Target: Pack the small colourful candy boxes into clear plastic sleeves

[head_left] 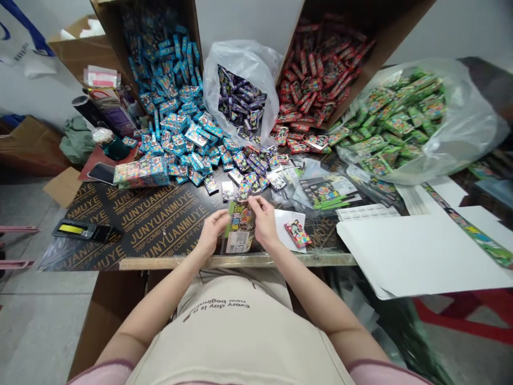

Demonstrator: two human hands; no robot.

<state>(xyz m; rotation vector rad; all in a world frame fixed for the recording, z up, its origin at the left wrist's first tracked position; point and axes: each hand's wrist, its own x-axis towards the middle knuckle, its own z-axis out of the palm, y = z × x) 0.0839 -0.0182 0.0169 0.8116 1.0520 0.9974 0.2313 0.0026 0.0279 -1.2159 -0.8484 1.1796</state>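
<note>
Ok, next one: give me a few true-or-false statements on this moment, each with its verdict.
1. The right hand holds a printed bag. True.
2. Blue packs spill from a cardboard box onto the table. True.
3. The left hand is buried in the blue packs. False: it is at the printed bag's left edge.
4. The green packs fill a cardboard box. False: they are heaped in a clear plastic bag.

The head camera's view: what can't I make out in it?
In the head view:
- The small print on the pouch in the right hand: too small and blurred.
- The lowest green packets: hidden by those on top.
- The top of the carton with red packets: cut off by the upper edge.
</note>
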